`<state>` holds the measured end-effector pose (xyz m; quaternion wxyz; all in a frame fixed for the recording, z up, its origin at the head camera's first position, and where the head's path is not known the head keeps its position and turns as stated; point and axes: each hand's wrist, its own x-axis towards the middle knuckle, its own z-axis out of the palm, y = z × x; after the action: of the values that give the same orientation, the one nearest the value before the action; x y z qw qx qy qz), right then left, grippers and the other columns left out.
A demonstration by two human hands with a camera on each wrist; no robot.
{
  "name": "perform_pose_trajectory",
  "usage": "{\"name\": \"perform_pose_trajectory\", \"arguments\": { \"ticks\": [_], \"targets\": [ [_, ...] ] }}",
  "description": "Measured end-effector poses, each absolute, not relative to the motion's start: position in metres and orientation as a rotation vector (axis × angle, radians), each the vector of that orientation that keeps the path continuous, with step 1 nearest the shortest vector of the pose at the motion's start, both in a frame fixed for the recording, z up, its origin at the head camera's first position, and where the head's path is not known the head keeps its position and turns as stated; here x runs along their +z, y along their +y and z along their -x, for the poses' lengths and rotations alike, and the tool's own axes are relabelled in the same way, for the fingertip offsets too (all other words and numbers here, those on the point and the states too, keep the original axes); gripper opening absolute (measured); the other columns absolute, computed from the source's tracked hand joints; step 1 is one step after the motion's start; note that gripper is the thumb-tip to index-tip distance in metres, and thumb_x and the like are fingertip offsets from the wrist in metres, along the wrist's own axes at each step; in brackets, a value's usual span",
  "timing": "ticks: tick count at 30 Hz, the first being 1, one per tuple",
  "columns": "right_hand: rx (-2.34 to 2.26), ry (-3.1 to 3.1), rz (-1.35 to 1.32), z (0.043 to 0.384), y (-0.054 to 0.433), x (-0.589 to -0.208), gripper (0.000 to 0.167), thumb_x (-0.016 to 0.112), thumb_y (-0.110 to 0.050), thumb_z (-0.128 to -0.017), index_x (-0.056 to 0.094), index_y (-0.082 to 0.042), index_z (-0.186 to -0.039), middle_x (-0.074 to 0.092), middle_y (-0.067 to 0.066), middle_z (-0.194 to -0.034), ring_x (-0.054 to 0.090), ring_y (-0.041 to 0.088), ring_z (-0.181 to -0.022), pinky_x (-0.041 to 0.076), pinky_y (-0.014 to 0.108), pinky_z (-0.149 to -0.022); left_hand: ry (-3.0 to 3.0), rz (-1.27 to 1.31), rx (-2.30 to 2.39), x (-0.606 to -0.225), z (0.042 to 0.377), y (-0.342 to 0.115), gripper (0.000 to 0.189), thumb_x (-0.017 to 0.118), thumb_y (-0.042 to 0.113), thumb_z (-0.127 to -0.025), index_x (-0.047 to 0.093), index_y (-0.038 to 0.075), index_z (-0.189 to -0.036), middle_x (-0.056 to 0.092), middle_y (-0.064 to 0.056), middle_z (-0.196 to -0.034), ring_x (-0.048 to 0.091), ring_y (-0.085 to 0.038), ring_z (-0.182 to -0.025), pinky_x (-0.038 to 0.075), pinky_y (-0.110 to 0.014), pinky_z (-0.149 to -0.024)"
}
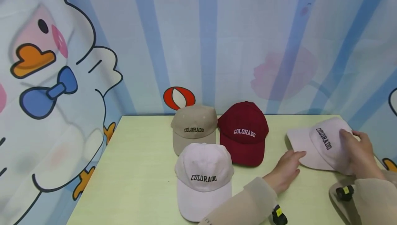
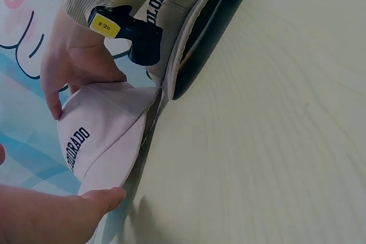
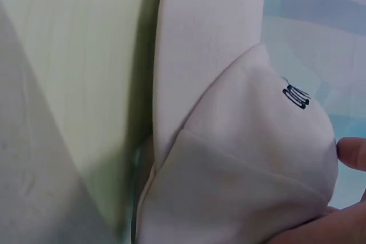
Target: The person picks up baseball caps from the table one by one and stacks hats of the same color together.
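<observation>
At the right of the table, a pale pink baseball cap [image 1: 330,145] with dark COLORADO lettering lies tilted, its brim to the left. My right hand [image 1: 361,152] grips the back of its crown, the thumb on the fabric near the top. My left hand [image 1: 286,171] pinches the brim's near edge. The left wrist view shows the left hand [image 2: 46,212] at the brim of the cap [image 2: 103,121] and the right hand [image 2: 77,61] at the crown. In the right wrist view, the cap's crown [image 3: 251,124] fills much of the picture.
Mid-table are a beige cap [image 1: 193,125], a dark red cap [image 1: 243,132] and a second pale pink cap [image 1: 204,166] in front. Another beige cap [image 2: 171,15] sits beside the right forearm. A printed cloth [image 1: 223,45] hangs behind the table [image 1: 133,170].
</observation>
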<state>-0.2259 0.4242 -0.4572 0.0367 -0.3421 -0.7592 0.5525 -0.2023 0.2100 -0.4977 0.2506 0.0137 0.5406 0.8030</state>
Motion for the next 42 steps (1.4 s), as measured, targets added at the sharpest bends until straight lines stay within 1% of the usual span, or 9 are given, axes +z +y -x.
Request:
{"name": "perform_pose_trajectory", "arguments": {
  "ticks": [4, 10, 12, 14, 17, 21, 29, 34, 42],
  "targets": [
    [1.719, -2.312, 0.993, 0.224, 0.421, -0.451, 0.084, 0.04, -0.057, -0.104, 0.005, -0.015, -0.168, 0.005, 0.026, -0.172, 0.021, 0.053, -0.152, 0.026, 0.07, -0.12, 1.485, -0.085, 2.182, -0.496, 0.2, 0.203, 0.032, 0.059, 0.024, -0.101, 0.059, 0.012, -0.13, 0.055, -0.003, -0.14, 0.042, -0.036, -0.145, 0.028, -0.062, -0.123],
    [1.745, -2.16, 1.053, 0.227, 0.409, -0.44, 0.07, 0.046, -0.056, -0.103, 0.021, -0.033, -0.165, 0.015, 0.012, -0.173, 0.03, 0.04, -0.15, 0.031, 0.059, -0.122, 1.496, -0.149, 2.176, -0.492, 0.196, 0.19, 0.036, 0.057, 0.025, -0.102, 0.057, 0.015, -0.136, 0.054, -0.001, -0.145, 0.041, -0.036, -0.147, 0.03, -0.059, -0.123],
    [1.726, -2.096, 1.068, 0.229, 0.404, -0.437, 0.061, 0.05, -0.055, -0.103, 0.032, -0.039, -0.158, 0.036, 0.01, -0.163, 0.048, 0.029, -0.134, 0.048, 0.042, -0.109, 1.489, -0.154, 2.18, -0.49, 0.195, 0.186, 0.036, 0.057, 0.025, -0.102, 0.057, 0.015, -0.137, 0.053, -0.002, -0.146, 0.042, -0.036, -0.147, 0.031, -0.058, -0.123],
    [1.705, -2.047, 1.047, 0.228, 0.397, -0.433, 0.057, 0.054, -0.053, -0.103, 0.039, -0.037, -0.155, 0.049, -0.001, -0.15, 0.056, 0.013, -0.115, 0.052, 0.028, -0.093, 1.478, -0.152, 2.188, -0.489, 0.193, 0.181, 0.038, 0.058, 0.024, -0.102, 0.056, 0.015, -0.138, 0.054, -0.004, -0.146, 0.044, -0.035, -0.145, 0.032, -0.058, -0.123],
    [1.783, -1.925, 0.976, 0.227, 0.389, -0.425, 0.044, 0.062, -0.047, -0.101, 0.051, -0.038, -0.142, 0.05, -0.022, -0.119, 0.051, -0.004, -0.089, 0.045, 0.012, -0.062, 1.461, -0.159, 2.187, -0.486, 0.19, 0.174, 0.041, 0.057, 0.023, -0.102, 0.054, 0.014, -0.142, 0.058, -0.006, -0.136, 0.049, -0.033, -0.141, 0.036, -0.057, -0.121],
    [1.905, -1.794, 0.851, 0.221, 0.38, -0.411, 0.039, 0.073, -0.036, -0.096, 0.06, -0.034, -0.133, 0.051, -0.023, -0.108, 0.053, -0.002, -0.086, 0.044, 0.01, -0.054, 1.49, -0.156, 2.159, -0.482, 0.185, 0.165, 0.042, 0.057, 0.024, -0.102, 0.052, 0.015, -0.144, 0.064, -0.005, -0.13, 0.059, -0.031, -0.132, 0.044, -0.055, -0.115],
    [2.066, -1.699, 0.57, 0.207, 0.36, -0.388, 0.058, 0.084, -0.023, -0.086, 0.064, -0.021, -0.14, 0.058, -0.019, -0.116, 0.057, 0.001, -0.097, 0.051, 0.009, -0.062, 1.558, -0.081, 2.167, -0.471, 0.17, 0.151, 0.03, 0.058, 0.017, -0.102, 0.055, 0.013, -0.132, 0.068, -0.003, -0.121, 0.071, -0.036, -0.116, 0.055, -0.052, -0.102],
    [2.112, -1.717, 0.377, 0.2, 0.346, -0.381, 0.052, 0.08, -0.019, -0.091, 0.063, -0.017, -0.14, 0.059, -0.015, -0.118, 0.06, 0.003, -0.097, 0.054, 0.011, -0.067, 1.615, -0.107, 2.174, -0.466, 0.165, 0.138, 0.028, 0.059, 0.014, -0.1, 0.052, 0.013, -0.127, 0.073, -0.005, -0.115, 0.074, -0.035, -0.109, 0.058, -0.047, -0.098],
    [2.205, -1.694, 0.097, 0.192, 0.331, -0.375, 0.044, 0.076, -0.009, -0.093, 0.067, -0.012, -0.136, 0.06, -0.009, -0.124, 0.064, 0.006, -0.1, 0.057, 0.015, -0.072, 1.653, -0.166, 2.219, -0.458, 0.166, 0.103, 0.041, 0.057, 0.012, -0.1, 0.045, 0.012, -0.14, 0.069, -0.006, -0.115, 0.069, -0.02, -0.101, 0.058, -0.044, -0.098]
  ]
}}
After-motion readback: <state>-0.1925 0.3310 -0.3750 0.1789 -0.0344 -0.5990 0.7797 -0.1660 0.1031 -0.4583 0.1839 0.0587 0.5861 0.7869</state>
